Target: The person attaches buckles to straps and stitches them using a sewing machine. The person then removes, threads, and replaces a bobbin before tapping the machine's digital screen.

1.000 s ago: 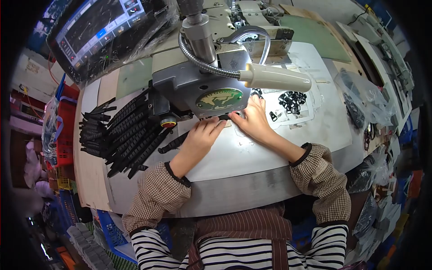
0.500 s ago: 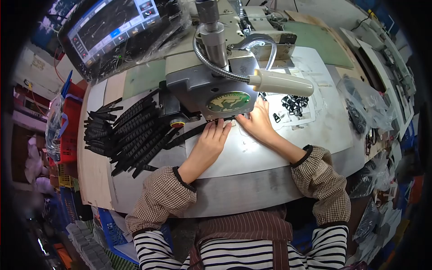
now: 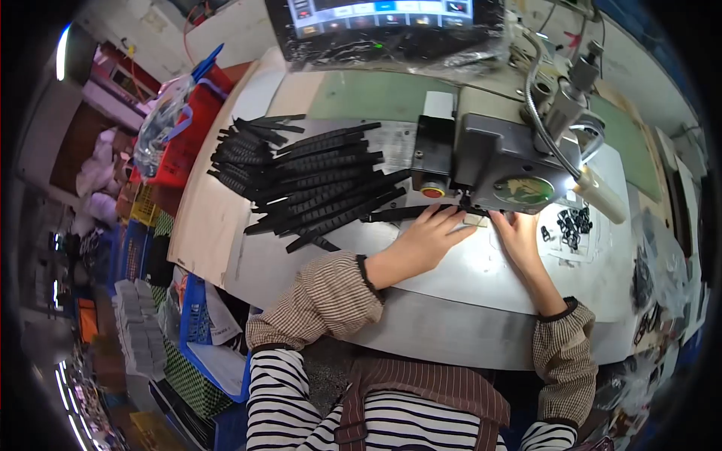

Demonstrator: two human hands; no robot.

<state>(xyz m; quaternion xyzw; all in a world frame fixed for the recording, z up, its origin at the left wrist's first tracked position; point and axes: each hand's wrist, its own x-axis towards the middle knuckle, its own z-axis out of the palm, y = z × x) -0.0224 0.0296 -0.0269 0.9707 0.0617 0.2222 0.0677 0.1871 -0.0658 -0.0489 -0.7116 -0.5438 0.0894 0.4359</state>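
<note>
A black webbing strap [image 3: 396,214] lies on the plate and runs under the head of an industrial sewing machine [image 3: 481,161]. My left hand [image 3: 421,246] rests on it just left of the needle area, fingers stretched out and spread over its edge. On the other side, my right hand [image 3: 520,239] has its thumb at the strap's right end, apart from the forefinger. The machine head partly hides the right fingertips. Left of the machine lies a pile of similar black straps [image 3: 316,177]. Small black buckles [image 3: 574,225] are heaped right of my right hand.
A red-and-yellow button [image 3: 432,191] sits on the machine's left box. The lamp [image 3: 600,197] sticks out over the right side. Behind stands a plastic-wrapped screen [image 3: 383,34]. A red basket [image 3: 188,139] stands at the left, and clear plastic bags [image 3: 665,259] lie at the right edge.
The head view has turned left, so machine and hands appear farther right. My left fingers have spread a little apart. Both hands remain at the strap beside the needle area.
</note>
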